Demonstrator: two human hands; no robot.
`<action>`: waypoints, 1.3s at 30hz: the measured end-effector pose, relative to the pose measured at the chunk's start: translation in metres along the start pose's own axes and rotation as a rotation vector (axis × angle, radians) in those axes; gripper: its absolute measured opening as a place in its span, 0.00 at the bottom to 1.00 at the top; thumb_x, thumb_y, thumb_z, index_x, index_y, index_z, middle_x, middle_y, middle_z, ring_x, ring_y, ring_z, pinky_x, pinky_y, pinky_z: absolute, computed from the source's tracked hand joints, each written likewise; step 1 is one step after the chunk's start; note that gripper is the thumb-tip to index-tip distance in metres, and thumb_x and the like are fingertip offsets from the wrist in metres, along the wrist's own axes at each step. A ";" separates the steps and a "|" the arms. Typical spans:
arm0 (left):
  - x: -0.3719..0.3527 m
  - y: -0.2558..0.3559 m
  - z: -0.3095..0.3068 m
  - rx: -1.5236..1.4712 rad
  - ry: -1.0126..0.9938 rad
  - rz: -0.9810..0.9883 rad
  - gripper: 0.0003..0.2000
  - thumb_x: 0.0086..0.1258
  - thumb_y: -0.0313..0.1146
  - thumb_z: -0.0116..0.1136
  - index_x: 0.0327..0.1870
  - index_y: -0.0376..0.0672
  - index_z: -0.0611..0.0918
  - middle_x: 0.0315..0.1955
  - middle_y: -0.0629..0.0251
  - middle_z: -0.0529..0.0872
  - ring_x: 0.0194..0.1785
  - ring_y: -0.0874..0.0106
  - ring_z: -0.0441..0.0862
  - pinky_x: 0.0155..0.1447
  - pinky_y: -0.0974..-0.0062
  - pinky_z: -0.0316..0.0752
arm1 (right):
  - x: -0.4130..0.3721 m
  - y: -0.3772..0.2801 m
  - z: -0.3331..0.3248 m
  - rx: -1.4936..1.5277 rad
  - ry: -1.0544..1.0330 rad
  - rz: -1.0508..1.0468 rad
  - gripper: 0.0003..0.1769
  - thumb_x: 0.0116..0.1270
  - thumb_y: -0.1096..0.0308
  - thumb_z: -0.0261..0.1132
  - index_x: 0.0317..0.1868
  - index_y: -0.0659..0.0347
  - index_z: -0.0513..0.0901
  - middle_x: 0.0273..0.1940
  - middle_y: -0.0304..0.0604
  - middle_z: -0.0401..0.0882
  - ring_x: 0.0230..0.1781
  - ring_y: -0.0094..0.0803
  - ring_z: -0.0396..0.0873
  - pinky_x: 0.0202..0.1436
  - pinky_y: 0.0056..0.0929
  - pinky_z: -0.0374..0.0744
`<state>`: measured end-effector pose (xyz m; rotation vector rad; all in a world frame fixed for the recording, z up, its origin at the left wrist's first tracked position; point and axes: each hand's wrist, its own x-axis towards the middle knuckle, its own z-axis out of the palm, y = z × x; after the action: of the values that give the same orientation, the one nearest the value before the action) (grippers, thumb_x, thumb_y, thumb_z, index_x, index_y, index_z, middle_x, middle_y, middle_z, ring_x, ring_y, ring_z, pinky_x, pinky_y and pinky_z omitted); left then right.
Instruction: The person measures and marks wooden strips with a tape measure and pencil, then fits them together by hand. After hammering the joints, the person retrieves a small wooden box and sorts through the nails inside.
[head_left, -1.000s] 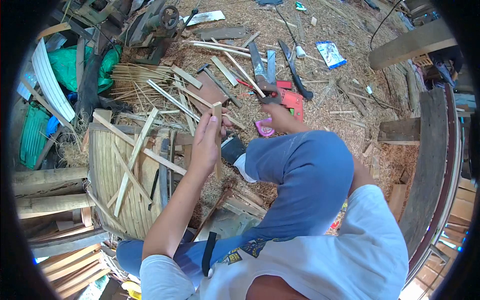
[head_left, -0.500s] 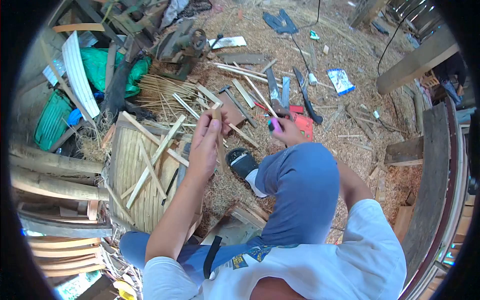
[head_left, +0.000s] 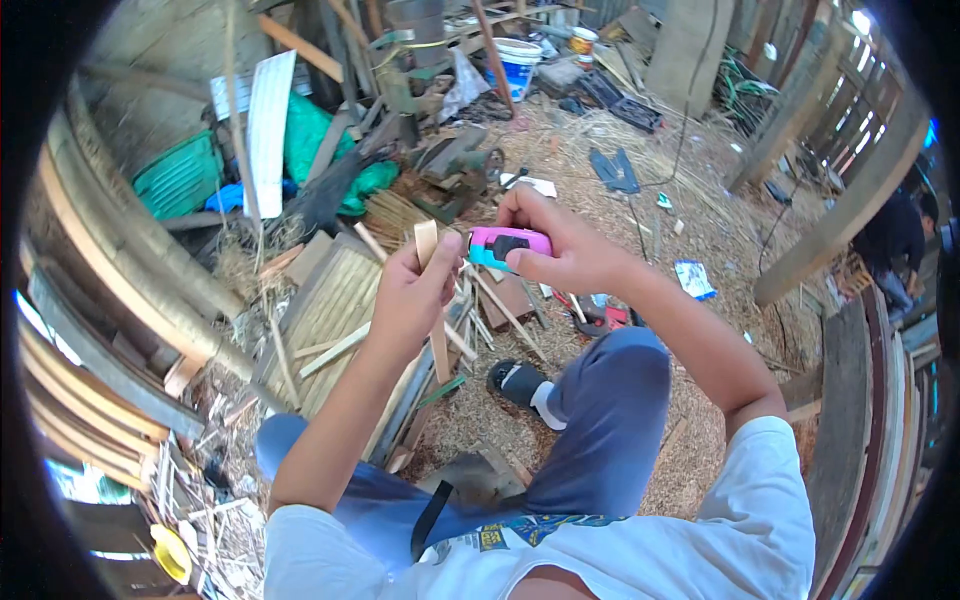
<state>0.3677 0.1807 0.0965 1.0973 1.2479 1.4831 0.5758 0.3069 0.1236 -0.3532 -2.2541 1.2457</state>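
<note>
wood strip (head_left: 427, 241) pinched by left hand (head_left: 410, 300), right hand (head_left: 572, 256) now raised, gripping pink tool (head_left: 506, 243)

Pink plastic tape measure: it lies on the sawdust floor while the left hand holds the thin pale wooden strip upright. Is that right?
Not quite. The head view shows the pink plastic tape measure off the floor, gripped in the right hand and raised beside the top end of the thin pale wooden strip. The left hand does hold that strip upright.
</note>
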 end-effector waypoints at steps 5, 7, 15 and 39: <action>-0.017 0.005 -0.049 -0.009 0.035 -0.006 0.12 0.83 0.43 0.61 0.47 0.43 0.84 0.26 0.80 0.73 0.27 0.85 0.65 0.34 0.80 0.62 | 0.033 -0.033 0.045 -0.166 -0.070 -0.014 0.24 0.66 0.59 0.71 0.54 0.62 0.71 0.42 0.46 0.81 0.41 0.33 0.79 0.47 0.36 0.78; -0.018 0.000 -0.074 -0.034 0.046 -0.013 0.11 0.82 0.43 0.63 0.46 0.44 0.84 0.26 0.81 0.72 0.28 0.85 0.65 0.35 0.80 0.62 | 0.047 -0.032 0.068 -0.120 -0.068 -0.043 0.24 0.67 0.60 0.69 0.57 0.62 0.72 0.45 0.48 0.83 0.43 0.34 0.81 0.49 0.37 0.79; -0.031 0.034 -0.166 -0.348 0.457 0.119 0.11 0.82 0.41 0.61 0.39 0.45 0.81 0.25 0.77 0.76 0.28 0.82 0.71 0.33 0.78 0.66 | 0.066 0.035 0.105 -0.004 -0.367 0.208 0.28 0.67 0.59 0.63 0.65 0.59 0.76 0.50 0.44 0.82 0.49 0.34 0.79 0.55 0.36 0.78; -0.011 0.001 -0.196 -0.458 0.399 0.265 0.19 0.90 0.51 0.41 0.55 0.44 0.78 0.36 0.72 0.76 0.39 0.77 0.72 0.48 0.74 0.71 | 0.060 0.091 0.159 0.471 -0.484 0.694 0.10 0.85 0.61 0.60 0.45 0.58 0.76 0.40 0.40 0.86 0.44 0.26 0.85 0.50 0.28 0.80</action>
<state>0.1792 0.1286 0.0760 0.6952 0.9625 2.1394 0.4334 0.2719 -0.0019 -0.7509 -2.1680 2.3799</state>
